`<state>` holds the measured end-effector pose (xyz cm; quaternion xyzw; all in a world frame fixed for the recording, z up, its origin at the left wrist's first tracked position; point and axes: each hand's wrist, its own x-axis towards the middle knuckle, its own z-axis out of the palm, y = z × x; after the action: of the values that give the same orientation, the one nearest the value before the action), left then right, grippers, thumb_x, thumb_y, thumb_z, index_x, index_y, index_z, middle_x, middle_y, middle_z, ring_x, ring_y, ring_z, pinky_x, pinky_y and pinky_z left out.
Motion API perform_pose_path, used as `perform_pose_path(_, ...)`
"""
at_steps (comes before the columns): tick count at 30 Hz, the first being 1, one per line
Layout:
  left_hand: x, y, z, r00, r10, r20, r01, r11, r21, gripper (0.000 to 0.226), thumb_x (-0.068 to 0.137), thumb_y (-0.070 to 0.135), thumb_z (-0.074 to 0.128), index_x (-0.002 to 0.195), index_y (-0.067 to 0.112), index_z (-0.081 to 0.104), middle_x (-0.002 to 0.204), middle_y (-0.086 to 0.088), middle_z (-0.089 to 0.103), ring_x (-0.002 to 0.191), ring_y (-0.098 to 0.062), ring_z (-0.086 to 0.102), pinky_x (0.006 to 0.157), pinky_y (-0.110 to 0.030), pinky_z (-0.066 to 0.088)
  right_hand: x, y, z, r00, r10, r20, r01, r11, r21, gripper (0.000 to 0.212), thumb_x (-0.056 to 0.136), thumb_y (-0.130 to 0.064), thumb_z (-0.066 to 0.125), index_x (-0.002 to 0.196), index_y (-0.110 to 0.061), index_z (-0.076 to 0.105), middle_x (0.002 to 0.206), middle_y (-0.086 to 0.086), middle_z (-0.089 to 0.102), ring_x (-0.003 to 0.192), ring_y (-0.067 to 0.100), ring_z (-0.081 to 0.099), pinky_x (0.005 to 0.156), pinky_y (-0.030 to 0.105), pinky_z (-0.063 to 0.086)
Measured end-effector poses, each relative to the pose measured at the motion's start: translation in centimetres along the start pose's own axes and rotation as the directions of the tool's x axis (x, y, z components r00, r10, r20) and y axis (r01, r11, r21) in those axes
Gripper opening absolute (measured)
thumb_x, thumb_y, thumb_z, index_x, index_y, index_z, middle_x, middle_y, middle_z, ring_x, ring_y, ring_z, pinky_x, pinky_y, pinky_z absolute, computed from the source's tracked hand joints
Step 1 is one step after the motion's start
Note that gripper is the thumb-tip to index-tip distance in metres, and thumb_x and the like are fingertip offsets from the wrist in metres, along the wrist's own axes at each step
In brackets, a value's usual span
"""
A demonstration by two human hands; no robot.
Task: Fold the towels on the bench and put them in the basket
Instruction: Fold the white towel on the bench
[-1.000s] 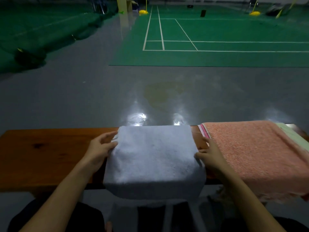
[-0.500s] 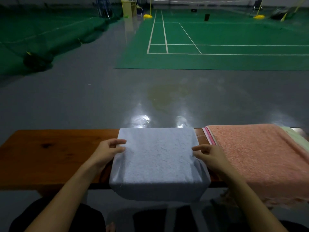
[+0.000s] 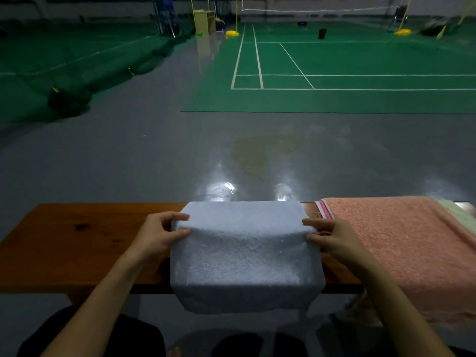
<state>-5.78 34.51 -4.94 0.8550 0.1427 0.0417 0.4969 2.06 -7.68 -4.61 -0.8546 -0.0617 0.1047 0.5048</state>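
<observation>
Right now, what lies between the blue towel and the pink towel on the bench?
In the head view, a bare strip of wooden bench, and nearer the person, the right hand pinching the blue towel beside the pink towel.

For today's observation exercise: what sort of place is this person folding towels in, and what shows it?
Most likely an indoor badminton hall: a green court with white lines, a net strung across it, and yellow post bases on the floor.

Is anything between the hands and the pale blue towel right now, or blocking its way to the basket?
Nothing visible stands between them: the left hand and right hand each already pinch a side edge of the pale blue towel on the bench. No basket shows in this view, so that path cannot be judged.
</observation>
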Motion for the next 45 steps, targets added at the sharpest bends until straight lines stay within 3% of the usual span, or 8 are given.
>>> perform_pose_path(7, 0.0, 0.6, -1.3, 0.98, 0.171, -0.106, -0.163, 0.983, 0.081, 0.026, 0.085, 0.019, 0.085, 0.109, 0.023, 0.078, 0.113, 0.005, 0.072, 0.105, -0.012, 0.066, 0.083, -0.029, 0.059, -0.3, -1.2, -0.1, 0.933, -0.28, -0.224, 0.212, 0.935, -0.285, 0.037, 0.081, -0.015, 0.088, 0.117, -0.015, 0.079, 0.098, -0.008, 0.074, 0.076, -0.012, 0.064, 0.07, 0.001, 0.045)
perform_pose_path(13, 0.1, 1.5, -1.2, 0.928, 0.258, -0.269, -0.23, 0.964, 0.129, 0.012, 0.085, 0.019, 0.086, 0.095, 0.021, 0.081, 0.093, 0.007, 0.077, 0.088, -0.011, 0.071, 0.08, -0.039, 0.061, -0.5, -1.9, -0.2, 0.866, -0.396, -0.306, 0.239, 0.865, -0.442, 0.033, 0.083, -0.017, 0.086, 0.116, -0.019, 0.08, 0.099, 0.003, 0.078, 0.08, 0.016, 0.068, 0.077, 0.039, 0.061)
perform_pose_path(18, 0.3, 2.1, -0.8, 0.884, 0.319, -0.342, -0.275, 0.946, 0.171, 0.008, 0.088, 0.018, 0.083, 0.089, 0.023, 0.076, 0.089, 0.001, 0.072, 0.084, -0.017, 0.068, 0.075, -0.047, 0.059, -0.5, -2.7, -0.2, 0.843, -0.38, -0.382, 0.141, 0.84, -0.523, 0.023, 0.087, -0.028, 0.075, 0.109, -0.028, 0.078, 0.101, -0.003, 0.074, 0.093, 0.023, 0.065, 0.077, 0.045, 0.058)
perform_pose_path(25, 0.2, 5.1, 0.1, 0.934, 0.156, -0.323, -0.23, 0.951, -0.206, 0.019, 0.091, 0.022, 0.078, 0.099, 0.006, 0.072, 0.099, -0.002, 0.072, 0.076, 0.004, 0.067, 0.063, -0.012, 0.053, -0.1, -3.8, -1.1, 0.855, -0.262, -0.448, 0.084, 0.922, -0.378, 0.009, 0.092, -0.027, 0.071, 0.095, -0.035, 0.069, 0.096, -0.008, 0.065, 0.104, 0.025, 0.06, 0.087, 0.046, 0.054)
perform_pose_path(28, 0.1, 5.8, 0.2, 0.949, 0.111, -0.296, -0.207, 0.926, -0.316, 0.032, 0.09, 0.031, 0.075, 0.101, 0.002, 0.068, 0.085, -0.004, 0.067, 0.064, 0.002, 0.061, 0.053, -0.016, 0.05, 0.0, -4.4, -1.8, 0.879, -0.242, -0.411, 0.156, 0.96, -0.232, 0.003, 0.094, -0.019, 0.072, 0.096, -0.022, 0.07, 0.107, -0.01, 0.063, 0.108, 0.019, 0.057, 0.095, 0.041, 0.047)
perform_pose_path(31, -0.3, 5.9, 0.0, 0.954, 0.098, -0.283, -0.203, 0.905, -0.373, 0.04, 0.084, 0.04, 0.076, 0.098, 0.004, 0.067, 0.078, 0.0, 0.066, 0.069, -0.008, 0.06, 0.052, -0.024, 0.05, -0.4, -4.9, -2.3, 0.9, -0.179, -0.398, 0.158, 0.984, -0.085, 0.009, 0.098, -0.023, 0.066, 0.098, -0.014, 0.071, 0.098, 0.002, 0.073, 0.09, 0.022, 0.067, 0.076, 0.038, 0.053)
perform_pose_path(39, -1.9, 6.8, -0.7, 0.936, 0.162, -0.314, -0.271, 0.899, -0.345, 0.032, 0.095, 0.029, 0.074, 0.098, -0.001, 0.062, 0.078, -0.006, 0.068, 0.067, -0.013, 0.06, 0.054, -0.026, 0.052, -2.8, -6.8, -2.6, 0.923, -0.167, -0.347, 0.2, 0.978, 0.061, 0.015, 0.102, -0.024, 0.064, 0.104, -0.01, 0.07, 0.099, 0.004, 0.071, 0.09, 0.015, 0.067, 0.072, 0.031, 0.054)
perform_pose_path(45, -4.7, 8.7, -2.3, 0.942, 0.189, -0.277, -0.278, 0.902, -0.331, 0.032, 0.095, 0.03, 0.073, 0.094, 0.0, 0.061, 0.072, -0.003, 0.066, 0.063, -0.013, 0.06, 0.054, -0.029, 0.051, -5.7, -8.5, -3.2, 0.931, -0.156, -0.33, 0.213, 0.966, 0.144, 0.012, 0.1, -0.026, 0.067, 0.099, -0.013, 0.069, 0.093, 0.007, 0.073, 0.089, 0.028, 0.07, 0.076, 0.045, 0.057)
